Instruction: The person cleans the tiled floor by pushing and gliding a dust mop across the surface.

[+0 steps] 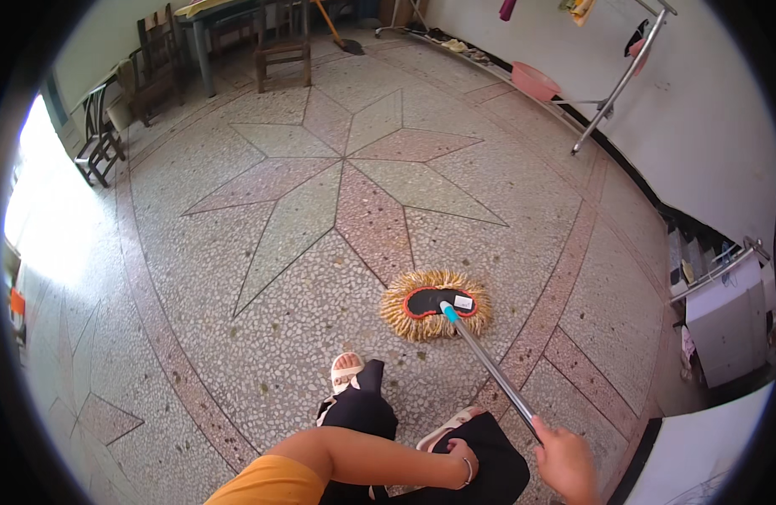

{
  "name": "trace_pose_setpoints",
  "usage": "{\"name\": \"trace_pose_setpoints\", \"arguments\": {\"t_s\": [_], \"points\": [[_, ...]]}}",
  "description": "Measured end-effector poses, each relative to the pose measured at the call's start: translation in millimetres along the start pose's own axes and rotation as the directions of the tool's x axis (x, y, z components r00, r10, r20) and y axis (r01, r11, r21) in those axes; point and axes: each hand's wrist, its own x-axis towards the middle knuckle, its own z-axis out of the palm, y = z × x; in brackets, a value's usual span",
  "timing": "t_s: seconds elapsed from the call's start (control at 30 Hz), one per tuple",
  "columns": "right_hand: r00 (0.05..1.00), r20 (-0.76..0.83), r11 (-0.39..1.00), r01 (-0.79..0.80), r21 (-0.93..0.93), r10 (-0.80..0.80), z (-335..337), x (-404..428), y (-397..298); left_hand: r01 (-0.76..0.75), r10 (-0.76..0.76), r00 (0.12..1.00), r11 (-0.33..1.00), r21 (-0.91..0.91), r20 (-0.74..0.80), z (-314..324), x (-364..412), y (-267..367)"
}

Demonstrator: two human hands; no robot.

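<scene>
A mop with a shaggy yellow and white string head (394,309) rests on the terrazzo floor (287,284), ahead of my feet. Its metal pole (498,372), joined to the head by a teal and white collar, slants down to the right. My right hand (566,459) is closed around this pole at the lower right. Across my body reaches my left arm, a bracelet at its wrist. My left hand (465,456) lies against the dark trousers over my right leg, fingers curled and partly hidden; whether it grips the cloth, I cannot tell.
Wooden chairs (284,58) and a cloth-covered table (203,57) stand at the far left. A pink basin (535,81) and a metal drying rack (621,82) are by the right wall. Steps (694,255) and a grey cabinet-like box (729,334) lie further right.
</scene>
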Motion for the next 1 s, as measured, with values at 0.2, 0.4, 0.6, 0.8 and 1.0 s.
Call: {"name": "trace_pose_setpoints", "arguments": {"t_s": [0.2,0.4,0.6,0.8,1.0], "points": [[0.999,-0.048,0.993,0.019,-0.115,-0.024,-7,79,-38,-0.003,0.001,1.000,0.998,0.063,0.027,9,20,8],[0.971,-0.234,0.998,0.041,-0.052,-0.052,37,266,-67,0.029,-0.028,0.995,1.000,-0.009,0.096,4,27,-5],[0.947,-0.266,0.982,-0.156,0.108,0.180,77,364,-64,-0.026,0.025,0.999,0.998,-0.058,-0.024,-8,44,-22],[0.991,-0.133,0.993,0.004,-0.117,-0.019,72,225,-34,-0.021,0.023,0.999,0.995,-0.097,0.023,-30,3,-35],[0.996,-0.039,0.995,-0.087,-0.041,0.085,84,18,25,-0.107,0.109,0.991,0.994,-0.031,0.079,-30,0,-17]]}}
